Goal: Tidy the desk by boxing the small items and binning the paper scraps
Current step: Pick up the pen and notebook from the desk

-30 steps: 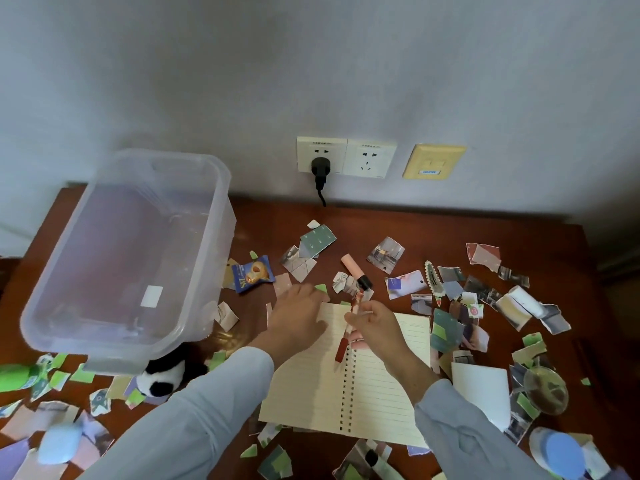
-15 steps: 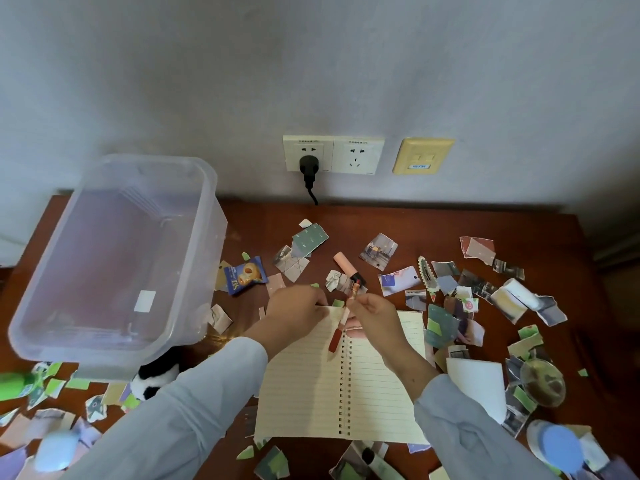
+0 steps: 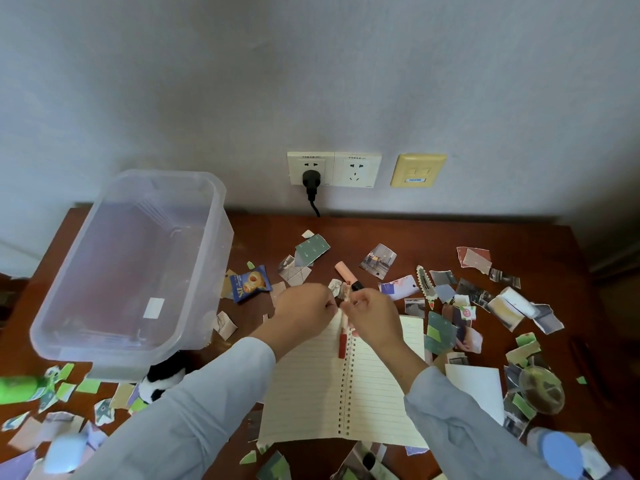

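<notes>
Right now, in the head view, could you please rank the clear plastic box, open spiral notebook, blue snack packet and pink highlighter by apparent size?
1. clear plastic box
2. open spiral notebook, partly under sleeves
3. blue snack packet
4. pink highlighter
The box rises nearer the camera, which may exaggerate its lead.

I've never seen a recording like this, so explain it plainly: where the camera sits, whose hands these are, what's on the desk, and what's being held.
There is no machine here. A person wears one camera on the head, looking down at their own two hands. The wooden desk carries a clear plastic box, an open spiral notebook, a snack packet, a pink highlighter and many torn paper scraps. The right hand grips a red-tipped pen above the notebook. The left hand has its curled fingers right at the pen's upper end; whether they pinch it is unclear.
</notes>
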Available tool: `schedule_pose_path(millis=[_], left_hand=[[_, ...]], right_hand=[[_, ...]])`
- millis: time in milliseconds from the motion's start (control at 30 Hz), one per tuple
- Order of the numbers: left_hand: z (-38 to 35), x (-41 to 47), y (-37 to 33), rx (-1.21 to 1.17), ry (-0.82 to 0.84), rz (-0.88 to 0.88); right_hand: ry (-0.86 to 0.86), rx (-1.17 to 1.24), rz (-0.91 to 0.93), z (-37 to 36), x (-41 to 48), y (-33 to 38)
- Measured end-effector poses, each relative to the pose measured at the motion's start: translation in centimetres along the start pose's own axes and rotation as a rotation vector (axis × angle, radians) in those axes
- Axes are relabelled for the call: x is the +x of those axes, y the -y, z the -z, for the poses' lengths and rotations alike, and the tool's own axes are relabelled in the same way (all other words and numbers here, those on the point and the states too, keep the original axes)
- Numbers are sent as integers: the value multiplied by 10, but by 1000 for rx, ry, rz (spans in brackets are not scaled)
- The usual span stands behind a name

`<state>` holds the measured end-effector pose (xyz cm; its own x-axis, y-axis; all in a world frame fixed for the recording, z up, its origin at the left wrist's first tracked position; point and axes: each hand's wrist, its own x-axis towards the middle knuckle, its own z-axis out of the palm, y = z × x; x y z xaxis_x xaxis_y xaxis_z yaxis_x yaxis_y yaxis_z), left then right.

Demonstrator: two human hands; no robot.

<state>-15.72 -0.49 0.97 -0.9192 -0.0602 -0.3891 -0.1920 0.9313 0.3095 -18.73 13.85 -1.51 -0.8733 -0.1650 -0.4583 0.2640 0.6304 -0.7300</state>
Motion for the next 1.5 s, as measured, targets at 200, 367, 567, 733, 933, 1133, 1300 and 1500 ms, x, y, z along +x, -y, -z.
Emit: schedule_pose_path(millis=[200, 367, 567, 733, 933, 1133, 1300, 1500], left_hand=[[0, 2, -3, -24, -10, -4], [-3, 3, -2, -60, -28, 4], [-9, 4, 0, -75, -27, 32], [-12, 8, 3, -83, -49, 69], [-13, 7, 3, -58, -58, 67], [3, 8, 5, -6, 88, 70], [23, -8, -9, -177, 150, 162], [19, -33, -32, -879, 232, 275]], right_hand=[[62, -104, 171, 8, -4, -2], [114, -133, 206, 13, 2, -2], [148, -152, 211, 13, 2, -7], [212, -202, 188, 9, -6, -8], [231, -194, 160, 9, -10, -10], [297, -106, 91, 0, -23, -19], [338, 37, -69, 9, -38, -20], [227, 355, -278, 33, -55, -13]])
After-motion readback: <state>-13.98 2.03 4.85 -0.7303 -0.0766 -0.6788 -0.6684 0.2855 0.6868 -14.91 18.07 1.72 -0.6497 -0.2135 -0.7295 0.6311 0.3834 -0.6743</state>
